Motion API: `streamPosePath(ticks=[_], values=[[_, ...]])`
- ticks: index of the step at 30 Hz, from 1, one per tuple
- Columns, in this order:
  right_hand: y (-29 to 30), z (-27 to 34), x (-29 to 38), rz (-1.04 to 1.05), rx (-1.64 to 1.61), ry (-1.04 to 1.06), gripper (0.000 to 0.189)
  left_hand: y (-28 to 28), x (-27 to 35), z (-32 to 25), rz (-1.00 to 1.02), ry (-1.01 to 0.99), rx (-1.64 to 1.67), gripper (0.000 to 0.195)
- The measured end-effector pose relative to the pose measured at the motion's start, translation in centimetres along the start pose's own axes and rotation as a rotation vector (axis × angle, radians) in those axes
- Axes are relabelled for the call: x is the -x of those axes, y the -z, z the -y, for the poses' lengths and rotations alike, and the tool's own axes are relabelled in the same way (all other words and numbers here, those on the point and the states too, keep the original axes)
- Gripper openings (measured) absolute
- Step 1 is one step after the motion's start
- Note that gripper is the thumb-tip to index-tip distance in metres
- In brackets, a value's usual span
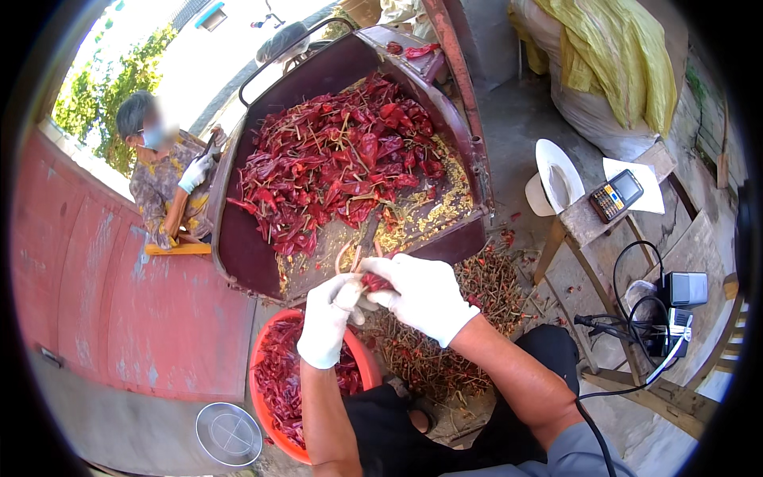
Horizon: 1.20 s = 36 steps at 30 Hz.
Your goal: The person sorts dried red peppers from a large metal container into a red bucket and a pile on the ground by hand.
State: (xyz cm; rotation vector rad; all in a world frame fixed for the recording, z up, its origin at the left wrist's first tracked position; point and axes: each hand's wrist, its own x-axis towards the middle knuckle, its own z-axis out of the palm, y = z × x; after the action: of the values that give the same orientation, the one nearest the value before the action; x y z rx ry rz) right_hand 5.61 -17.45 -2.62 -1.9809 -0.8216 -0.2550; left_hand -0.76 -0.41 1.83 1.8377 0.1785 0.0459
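In white gloves, my left hand (328,319) and my right hand (424,295) meet over the near edge of a dark red metal cart bed (238,262). Between their fingers is a dried red chili pepper (375,282), partly hidden by the gloves. My right hand grips its body; my left fingers pinch its other end. A large heap of dried red chili peppers (340,161), many with stems, fills much of the cart bed. Below my left wrist stands an orange-red plastic tub (371,361) holding more red peppers (280,369).
Stems (441,358) litter the floor by my legs. A masked person (173,173) works at the cart's left side. On the right, a wooden bench (581,223) bears a hat (554,179) and a handheld keypad device (617,195). A round sieve (229,433) lies lower left.
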Motion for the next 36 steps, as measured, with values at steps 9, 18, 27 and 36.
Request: streamPosePath(ticks=[9, 18, 27, 36], values=[[-1.2, 0.6, -0.2, 0.092, -0.083, -0.064, 0.039, -0.8, 1.4, 0.8, -0.305, -0.231, -0.205, 0.021], [-2.6, -0.6, -0.1, 0.303, -0.329, -0.197, 0.038, -1.0, 1.0, 1.5, -0.382, -0.810, -0.915, 0.015], [-0.3, 1.1, -0.5, 0.605, -0.848, -0.498, 0.021, -1.1, 1.8, 2.1, -0.368, -0.330, -0.212, 0.015], [-4.1, 1.9, 0.6, -0.043, -0.306, -0.056, 0.017, -2.0, -0.5, 3.9, -0.333, -0.192, 0.831, 0.020]])
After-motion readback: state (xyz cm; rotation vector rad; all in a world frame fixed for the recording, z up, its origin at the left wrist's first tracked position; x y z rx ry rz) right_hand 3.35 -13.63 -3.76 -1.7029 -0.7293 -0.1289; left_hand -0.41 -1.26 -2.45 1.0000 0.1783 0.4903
